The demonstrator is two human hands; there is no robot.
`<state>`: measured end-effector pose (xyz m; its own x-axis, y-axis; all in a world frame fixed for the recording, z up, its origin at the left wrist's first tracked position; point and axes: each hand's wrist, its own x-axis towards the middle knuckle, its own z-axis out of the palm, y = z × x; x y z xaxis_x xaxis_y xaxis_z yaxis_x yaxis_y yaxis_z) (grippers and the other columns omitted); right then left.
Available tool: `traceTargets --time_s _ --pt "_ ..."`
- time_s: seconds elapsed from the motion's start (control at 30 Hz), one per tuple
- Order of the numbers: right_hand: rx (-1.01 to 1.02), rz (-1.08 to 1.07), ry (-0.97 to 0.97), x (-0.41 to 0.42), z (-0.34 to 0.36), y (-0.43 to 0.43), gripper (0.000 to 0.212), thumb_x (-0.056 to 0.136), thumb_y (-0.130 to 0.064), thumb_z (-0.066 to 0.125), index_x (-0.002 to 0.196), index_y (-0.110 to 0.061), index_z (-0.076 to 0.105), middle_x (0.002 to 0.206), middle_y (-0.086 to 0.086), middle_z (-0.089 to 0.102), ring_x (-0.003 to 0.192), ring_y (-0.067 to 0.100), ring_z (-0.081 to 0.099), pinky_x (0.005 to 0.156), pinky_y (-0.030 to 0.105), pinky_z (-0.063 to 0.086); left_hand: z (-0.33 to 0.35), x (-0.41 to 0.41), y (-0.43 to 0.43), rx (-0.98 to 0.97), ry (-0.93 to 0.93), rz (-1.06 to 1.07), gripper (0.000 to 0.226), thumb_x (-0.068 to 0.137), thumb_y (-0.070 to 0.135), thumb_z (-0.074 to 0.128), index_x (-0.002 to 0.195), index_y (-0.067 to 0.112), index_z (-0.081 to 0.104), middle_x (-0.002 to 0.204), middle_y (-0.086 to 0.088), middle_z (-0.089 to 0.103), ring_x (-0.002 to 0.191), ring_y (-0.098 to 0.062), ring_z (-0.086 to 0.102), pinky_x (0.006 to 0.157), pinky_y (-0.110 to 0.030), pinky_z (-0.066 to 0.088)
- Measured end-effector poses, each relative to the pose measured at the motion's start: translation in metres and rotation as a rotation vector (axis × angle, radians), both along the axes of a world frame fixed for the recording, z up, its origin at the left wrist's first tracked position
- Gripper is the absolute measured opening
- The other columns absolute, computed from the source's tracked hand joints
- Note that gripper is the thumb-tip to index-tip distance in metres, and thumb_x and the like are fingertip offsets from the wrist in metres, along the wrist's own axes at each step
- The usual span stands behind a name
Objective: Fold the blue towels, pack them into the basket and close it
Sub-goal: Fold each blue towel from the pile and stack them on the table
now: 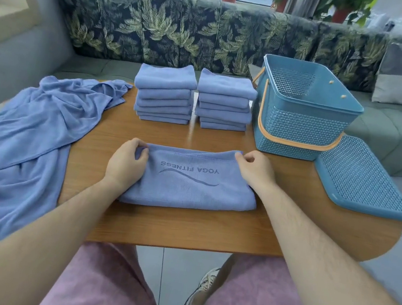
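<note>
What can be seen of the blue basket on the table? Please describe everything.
The basket is blue plastic, rectangular, with perforated lattice walls and a solid rim. Its orange handle is swung down across the near side. It stands upright and open on the far right of the wooden table, beside a stack of folded towels. Nothing shows inside. Its lid lies nearby.

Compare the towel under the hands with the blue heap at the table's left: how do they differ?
The towel lies flat and folded; the heap is crumpled and hangs off the left of the table. The towel shows the print YOGA FITNESS; the heap shows none. The left hand and right hand pinch the towel's far corners; nothing touches the heap. Both are the same blue cloth.
</note>
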<state>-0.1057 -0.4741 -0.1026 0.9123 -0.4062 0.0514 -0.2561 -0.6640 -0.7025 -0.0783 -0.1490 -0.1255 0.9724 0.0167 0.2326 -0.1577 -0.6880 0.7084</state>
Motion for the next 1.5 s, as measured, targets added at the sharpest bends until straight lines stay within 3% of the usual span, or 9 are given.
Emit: traceTargets --time_s 0.17,0.37,0.47,0.63,0.83,0.93,1.13,1.4,1.5 --pt "-0.072 -0.037 0.033 0.006 -0.006 -0.001 0.030 0.100 -0.035 0.052 0.078 -0.016 0.054 0.075 -0.003 0.060 0.073 0.024 0.058 0.060 0.034 0.041 -0.004 0.002 -0.001 0.015 -0.022 0.006 0.011 0.099 0.024 0.052 0.101 0.019 0.061 0.099 0.005 0.064 0.094 -0.013 0.057 0.080 -0.028 0.040" --pt "-0.188 0.022 -0.117 -0.002 -0.004 0.005 0.014 0.097 -0.034 0.057 0.093 -0.022 0.052 0.101 -0.001 0.054 0.085 0.019 0.056 0.072 0.035 0.047 -0.006 0.003 0.001 0.024 -0.023 0.004 0.013 0.098 0.026 0.053 0.104 0.018 0.062 0.101 0.003 0.063 0.092 -0.013 0.057 0.080 -0.028 0.041" --pt "-0.256 0.210 -0.013 -0.011 -0.006 0.009 0.023 0.093 -0.049 0.060 0.091 -0.026 0.058 0.102 -0.007 0.050 0.086 0.014 0.059 0.076 0.034 0.050 -0.004 0.002 0.000 0.022 -0.014 0.017 0.013 0.096 0.025 0.055 0.105 0.017 0.061 0.101 0.002 0.063 0.091 -0.013 0.056 0.079 -0.028 0.041" --pt "-0.221 0.195 0.155 -0.011 0.002 0.004 0.019 0.088 -0.038 0.060 0.090 -0.020 0.056 0.111 -0.001 0.040 0.087 0.018 0.058 0.081 0.035 0.048 0.000 -0.001 -0.001 -0.006 -0.009 0.027 0.007 0.095 0.022 0.053 0.099 0.019 0.058 0.088 0.007 0.062 0.082 -0.012 0.057 0.070 -0.029 0.040" --pt "-0.372 0.347 0.024 -0.018 0.007 0.007 0.013 0.090 -0.024 0.053 0.084 -0.022 0.042 0.087 -0.004 0.050 0.086 0.022 0.050 0.068 0.035 0.035 0.001 -0.001 -0.001 -0.035 -0.024 0.003 0.006 0.097 0.020 0.053 0.103 0.021 0.056 0.084 0.009 0.061 0.078 -0.009 0.057 0.069 -0.029 0.041" --pt "-0.289 0.313 0.048 -0.023 0.009 0.007 0.014 0.091 -0.025 0.056 0.090 -0.020 0.042 0.080 -0.002 0.056 0.073 0.020 0.051 0.060 0.038 0.039 0.000 -0.001 -0.001 -0.048 -0.015 0.003 0.005 0.098 0.021 0.053 0.103 0.022 0.055 0.085 0.009 0.061 0.077 -0.007 0.056 0.070 -0.030 0.042" --pt "-0.027 0.257 -0.295 -0.018 0.011 0.007 0.013 0.096 -0.015 0.060 0.091 -0.015 0.048 0.082 -0.005 0.051 0.071 0.009 0.046 0.064 0.015 0.036 0.002 -0.004 0.002 -0.117 -0.043 0.033 0.010 0.104 0.028 0.048 0.112 0.027 0.054 0.084 0.010 0.063 0.078 -0.005 0.058 0.065 -0.018 0.039" --pt "-0.182 0.052 -0.131 0.003 -0.008 0.013 0.014 0.095 -0.022 0.059 0.091 -0.023 0.046 0.081 -0.006 0.056 0.080 0.024 0.058 0.065 0.032 0.033 0.008 0.016 0.003 0.011 0.070 0.132 0.020 0.099 0.042 0.053 0.115 0.032 0.050 0.078 0.004 0.060 0.072 -0.017 0.060 0.056 -0.031 0.038" --pt "-0.242 0.033 -0.069 0.000 0.001 0.022 0.016 0.095 -0.019 0.059 0.105 -0.025 0.049 0.106 0.003 0.053 0.086 0.028 0.059 0.069 0.034 0.042 0.019 0.017 -0.001 0.000 0.168 0.132 0.036 0.097 0.047 0.055 0.126 0.029 0.043 0.085 0.003 0.057 0.079 -0.021 0.061 0.059 -0.033 0.040"
